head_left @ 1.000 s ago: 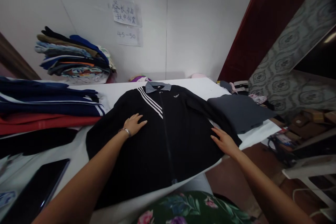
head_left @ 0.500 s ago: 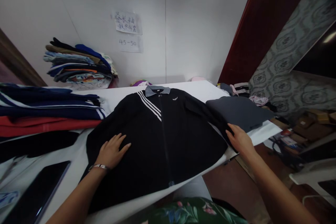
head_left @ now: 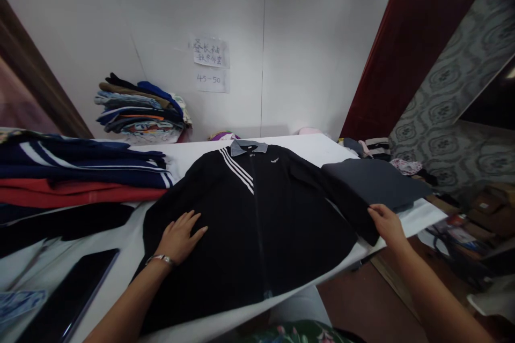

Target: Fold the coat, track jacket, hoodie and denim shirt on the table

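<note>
While the left hand rests spread on the jacket, the right hand pinches the right sleeve toward its near end, its length slanting far and left.

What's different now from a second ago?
The right hand moved outward, from the side of the black jacket to the outer edge of its sleeve, which it now seems to pinch. The left hand slid back and to the left, still resting on the jacket. The jacket stayed spread out; the clothes pile stayed put.
</note>
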The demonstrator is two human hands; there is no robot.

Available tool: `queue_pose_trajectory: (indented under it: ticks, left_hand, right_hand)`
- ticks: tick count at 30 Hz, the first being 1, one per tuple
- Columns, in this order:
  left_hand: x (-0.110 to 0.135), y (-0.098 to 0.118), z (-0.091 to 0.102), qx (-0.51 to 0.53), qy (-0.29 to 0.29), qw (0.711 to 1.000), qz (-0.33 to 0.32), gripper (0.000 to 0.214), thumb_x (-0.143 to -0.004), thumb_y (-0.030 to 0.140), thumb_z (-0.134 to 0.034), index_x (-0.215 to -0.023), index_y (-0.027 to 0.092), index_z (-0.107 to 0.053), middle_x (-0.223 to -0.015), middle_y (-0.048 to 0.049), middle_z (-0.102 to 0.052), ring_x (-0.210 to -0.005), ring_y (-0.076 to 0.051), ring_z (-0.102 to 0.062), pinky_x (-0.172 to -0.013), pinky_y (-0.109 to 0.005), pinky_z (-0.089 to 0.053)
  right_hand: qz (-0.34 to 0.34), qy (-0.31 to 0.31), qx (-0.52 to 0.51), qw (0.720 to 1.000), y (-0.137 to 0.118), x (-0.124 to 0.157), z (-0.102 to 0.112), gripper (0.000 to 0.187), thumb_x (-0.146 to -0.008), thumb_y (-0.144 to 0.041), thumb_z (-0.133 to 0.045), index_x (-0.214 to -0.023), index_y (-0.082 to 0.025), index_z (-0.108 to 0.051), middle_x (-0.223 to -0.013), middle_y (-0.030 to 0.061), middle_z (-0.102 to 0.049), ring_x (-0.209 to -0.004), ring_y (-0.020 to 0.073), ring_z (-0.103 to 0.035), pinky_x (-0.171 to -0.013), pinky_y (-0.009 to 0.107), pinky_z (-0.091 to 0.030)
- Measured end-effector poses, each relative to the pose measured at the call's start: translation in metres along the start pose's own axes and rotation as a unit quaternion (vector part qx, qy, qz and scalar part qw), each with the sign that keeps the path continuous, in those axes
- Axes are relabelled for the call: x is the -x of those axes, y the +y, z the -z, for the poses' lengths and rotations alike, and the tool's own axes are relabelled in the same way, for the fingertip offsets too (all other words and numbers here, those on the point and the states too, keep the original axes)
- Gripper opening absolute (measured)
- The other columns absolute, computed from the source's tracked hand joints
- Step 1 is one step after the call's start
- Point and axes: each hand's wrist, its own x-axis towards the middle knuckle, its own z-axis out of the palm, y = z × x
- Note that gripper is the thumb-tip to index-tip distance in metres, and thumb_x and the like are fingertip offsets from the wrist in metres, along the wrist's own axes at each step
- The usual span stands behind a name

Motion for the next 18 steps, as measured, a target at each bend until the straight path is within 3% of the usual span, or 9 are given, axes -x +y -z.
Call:
queue_pose_trajectory:
  ticks: [3, 5, 7, 9, 11, 13, 16, 18]
  left_hand:
    - [-0.002, 0.006, 0.009, 0.040, 0.010, 0.999, -0.001, 0.055, -0.082, 0.048, -0.047, -0.126, 0.017, -0.060, -0.144, -0.0125, -0.048, -0.137, -0.028, -0.040, -0.113, -0.048, -0.029]
    - [-0.004, 0.021, 0.023, 0.102, 0.034, 0.994, -0.026, 0.051, -0.081, 0.049, -0.048, -0.119, 0.019, -0.065, -0.141, -0.0101, -0.053, -0.132, -0.026, -0.047, -0.112, -0.044, -0.032]
    - [-0.006, 0.048, 0.042, 0.195, 0.050, 0.978, -0.063, 0.047, -0.080, 0.051, -0.049, -0.113, 0.022, -0.067, -0.134, -0.0065, -0.059, -0.125, -0.024, -0.053, -0.110, -0.039, -0.037]
    - [-0.009, 0.087, 0.062, 0.302, 0.031, 0.948, -0.091, 0.043, -0.080, 0.051, -0.052, -0.109, 0.024, -0.068, -0.123, -0.0041, -0.067, -0.115, -0.023, -0.060, -0.105, -0.037, -0.043]
    - [-0.011, 0.134, 0.079, 0.415, -0.024, 0.902, -0.117, 0.039, -0.080, 0.052, -0.054, -0.102, 0.024, -0.070, -0.108, -0.0048, -0.072, -0.103, -0.023, -0.065, -0.097, -0.035, -0.047]
    - [-0.014, 0.181, 0.087, 0.541, -0.095, 0.827, -0.119, 0.041, -0.079, 0.055, -0.057, -0.097, 0.021, -0.070, -0.105, -0.0073, -0.072, -0.095, -0.021, -0.067, -0.090, -0.034, -0.050]
    - [-0.016, 0.234, 0.079, 0.676, -0.230, 0.699, -0.035, 0.047, -0.078, 0.063, -0.056, -0.088, 0.019, -0.068, -0.089, -0.0067, -0.072, -0.079, -0.018, -0.066, -0.072, -0.032, -0.052]
    - [-0.017, 0.250, 0.065, 0.702, -0.279, 0.654, 0.019, 0.045, -0.076, 0.062, -0.060, -0.068, 0.018, -0.063, -0.064, -0.0025, -0.065, -0.064, -0.015, -0.061, -0.063, -0.028, -0.049]
  right_hand:
    - [-0.086, 0.064, -0.201, 0.974, -0.035, -0.018, 0.005, 0.031, -0.057, -0.041, -0.070, -0.079, -0.021, -0.063, -0.067, 0.0002, -0.063, -0.061, 0.0169, -0.058, -0.058, 0.029, -0.046]
    - [-0.112, 0.079, -0.262, 0.955, -0.070, -0.034, 0.010, 0.040, -0.050, -0.042, -0.074, -0.083, -0.020, -0.064, -0.067, -0.0016, -0.062, -0.059, 0.0151, -0.056, -0.054, 0.027, -0.044]
    - [-0.092, 0.075, -0.277, 0.954, -0.109, -0.048, 0.012, 0.041, -0.051, -0.042, -0.074, -0.085, -0.019, -0.065, -0.068, -0.0014, -0.062, -0.059, 0.0149, -0.056, -0.053, 0.026, -0.044]
    - [-0.033, 0.028, -0.283, 0.958, -0.147, -0.052, 0.007, 0.037, -0.056, -0.042, -0.074, -0.084, -0.019, -0.065, -0.071, -0.0006, -0.064, -0.062, 0.0145, -0.057, -0.057, 0.026, -0.045]
    - [0.033, -0.068, -0.284, 0.956, -0.181, -0.039, -0.006, 0.035, -0.062, -0.043, -0.073, -0.087, -0.020, -0.066, -0.076, -0.0002, -0.065, -0.067, 0.0142, -0.059, -0.063, 0.027, -0.047]
    - [0.086, -0.207, -0.277, 0.934, -0.205, -0.011, -0.027, 0.034, -0.067, -0.041, -0.072, -0.095, -0.021, -0.066, -0.080, -0.0016, -0.064, -0.070, 0.0134, -0.060, -0.068, 0.028, -0.049]
    - [0.175, -0.361, -0.271, 0.875, -0.220, 0.044, -0.063, 0.032, -0.073, -0.031, -0.068, -0.104, -0.023, -0.066, -0.084, -0.0028, -0.062, -0.075, 0.0119, -0.059, -0.074, 0.027, -0.049]
    - [0.207, -0.421, -0.268, 0.842, -0.214, 0.073, -0.078, 0.040, -0.074, -0.025, -0.066, -0.113, -0.029, -0.062, -0.085, -0.0033, -0.063, -0.076, 0.0133, -0.060, -0.071, 0.027, -0.051]
